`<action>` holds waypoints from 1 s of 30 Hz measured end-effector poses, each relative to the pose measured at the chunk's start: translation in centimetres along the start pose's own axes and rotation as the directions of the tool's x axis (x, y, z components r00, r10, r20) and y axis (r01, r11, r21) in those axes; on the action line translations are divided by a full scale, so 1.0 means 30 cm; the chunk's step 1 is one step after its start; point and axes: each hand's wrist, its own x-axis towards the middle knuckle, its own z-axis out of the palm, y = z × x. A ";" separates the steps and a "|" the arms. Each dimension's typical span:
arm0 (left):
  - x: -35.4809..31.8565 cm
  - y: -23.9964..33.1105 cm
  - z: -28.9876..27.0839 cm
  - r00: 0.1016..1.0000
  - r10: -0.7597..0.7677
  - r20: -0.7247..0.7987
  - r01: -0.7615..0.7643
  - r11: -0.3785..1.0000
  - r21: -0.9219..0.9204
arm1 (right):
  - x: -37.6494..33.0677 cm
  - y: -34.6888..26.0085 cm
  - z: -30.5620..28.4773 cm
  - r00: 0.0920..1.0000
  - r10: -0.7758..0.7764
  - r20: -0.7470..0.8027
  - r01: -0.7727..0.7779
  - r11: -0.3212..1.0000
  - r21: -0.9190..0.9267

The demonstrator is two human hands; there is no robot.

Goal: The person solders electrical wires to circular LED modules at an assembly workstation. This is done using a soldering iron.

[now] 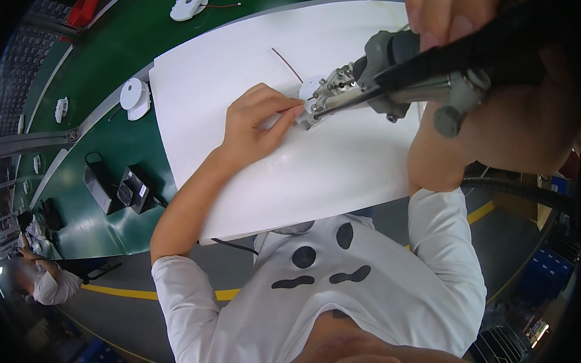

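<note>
On a white sheet-covered work surface (209, 98) lies a small white round part (310, 88) with a thin dark red wire trailing up and left from it. My left hand (257, 124) is closed, its thumb and forefinger pinched at the near left edge of that part. A dark handheld power tool with a jointed metal nose (338, 85), like a screw-feeding electric screwdriver, reaches in from the upper right. Its tip is over the part and hides much of it. My right hand (447, 19) has its fingers wrapped over the tool's body, which partly covers the hand.
A white round unit (134, 99) sits on the green belt at the left; another with a wire (189, 5) lies farther back. Black box-shaped adapters (132, 188) stand left of the sheet. A red bin (85, 5) is at far left. Another person (52, 281) sits lower left.
</note>
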 end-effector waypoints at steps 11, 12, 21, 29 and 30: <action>0.005 0.049 0.024 0.673 -0.721 0.163 0.649 0.471 -0.597 | 0.007 -0.012 -0.035 0.995 0.001 -0.103 -0.004 1.000 -0.030; 0.003 0.047 0.029 0.617 -0.756 0.220 0.655 0.339 -0.675 | 0.001 -0.018 -0.033 0.994 -0.002 -0.108 0.000 1.000 -0.026; -0.013 0.039 0.018 0.609 -0.703 0.366 0.608 0.117 -0.786 | 0.023 -0.015 0.005 0.987 0.007 -0.162 -0.003 1.000 0.025; -0.012 0.044 0.022 0.622 -0.687 0.377 0.584 0.087 -0.807 | 0.022 -0.015 0.004 0.971 0.037 -0.236 -0.021 0.997 0.069; -0.012 0.044 0.023 0.618 -0.685 0.387 0.593 0.083 -0.801 | 0.025 -0.025 0.038 0.968 0.041 -0.246 -0.023 0.997 0.074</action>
